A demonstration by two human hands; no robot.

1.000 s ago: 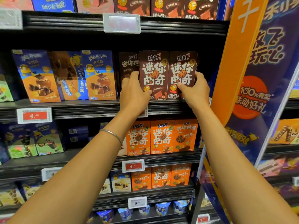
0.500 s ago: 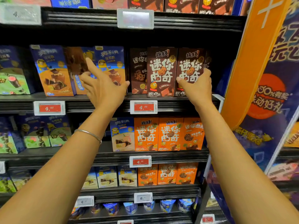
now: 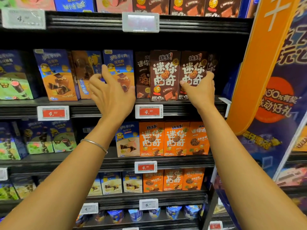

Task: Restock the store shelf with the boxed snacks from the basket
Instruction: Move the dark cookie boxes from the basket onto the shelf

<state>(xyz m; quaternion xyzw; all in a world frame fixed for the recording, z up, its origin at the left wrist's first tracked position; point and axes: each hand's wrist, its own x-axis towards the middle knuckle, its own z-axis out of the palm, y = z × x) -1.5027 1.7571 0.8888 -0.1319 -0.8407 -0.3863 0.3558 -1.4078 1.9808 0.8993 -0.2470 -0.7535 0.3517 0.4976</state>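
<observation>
**Two brown boxes at the shelf front: seat the outer one flush**

Two brown snack boxes stand upright, side by side and touching, at the front of the shelf (image 3: 99, 111). They are the left brown box (image 3: 164, 75) and, at its three o'clock, the right brown box (image 3: 193, 67). More of the same kind stand behind them, set further back.

The right hand (image 3: 199, 92) holds the right brown box, with the thumb across its lower front and the fingers (image 3: 210, 77) curled round its outer edge. The left hand (image 3: 113, 97) grasps nothing. Its fingers (image 3: 105, 72) are spread and relaxed in front of the blue boxes (image 3: 54, 73), at nine o'clock of the brown pair. The basket is out of view.

The step in hand looks like seating and facing up the right box. To do it well, I would hold its base flat on the shelf and slide it rather than tip it. Its face should come level with its neighbour's, so the row reads as one line above the price tag (image 3: 149, 111) at six o'clock. The free hand could steady the left brown box, so the push does not knock it back or askew. Let go only once the box stands by itself.
</observation>
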